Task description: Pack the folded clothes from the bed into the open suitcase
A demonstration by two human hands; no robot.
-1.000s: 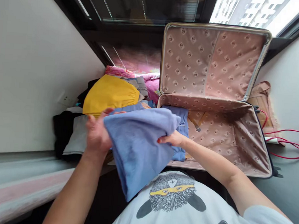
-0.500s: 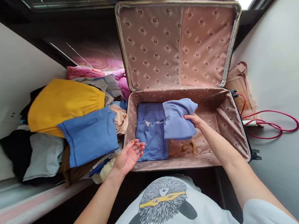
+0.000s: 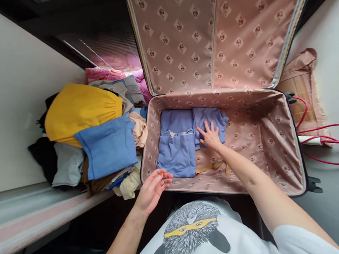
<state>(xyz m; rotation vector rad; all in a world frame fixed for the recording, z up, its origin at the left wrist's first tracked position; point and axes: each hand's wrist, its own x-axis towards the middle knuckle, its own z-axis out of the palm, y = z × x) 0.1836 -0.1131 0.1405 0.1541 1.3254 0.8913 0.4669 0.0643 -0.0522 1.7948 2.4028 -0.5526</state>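
Note:
An open suitcase (image 3: 263, 134) with pink patterned lining lies in front of me. Folded periwinkle garments (image 3: 177, 153) fill part of its left half. My right hand (image 3: 211, 137) rests with spread fingers on another folded periwinkle garment (image 3: 210, 116), pressing it flat beside them at the back. Palm up, my left hand (image 3: 154, 186) hovers by the suitcase's near left edge, its fingers loosely curled and apart, holding nothing. Just in front of my right forearm, a tan strap (image 3: 217, 165) lies on the suitcase floor.
Left of the suitcase is a heap of clothes with a yellow garment (image 3: 82, 112), a blue folded one (image 3: 109, 145) and a grey one (image 3: 68, 164). A red cord (image 3: 334, 126) and a pinkish woven item (image 3: 301, 94) lie to the right. The lid (image 3: 208, 40) stands raised behind.
My right hand has let go of the garment's edge and now lies on top of it; the garment sits lower in the suitcase. The view has moved closer to the suitcase.

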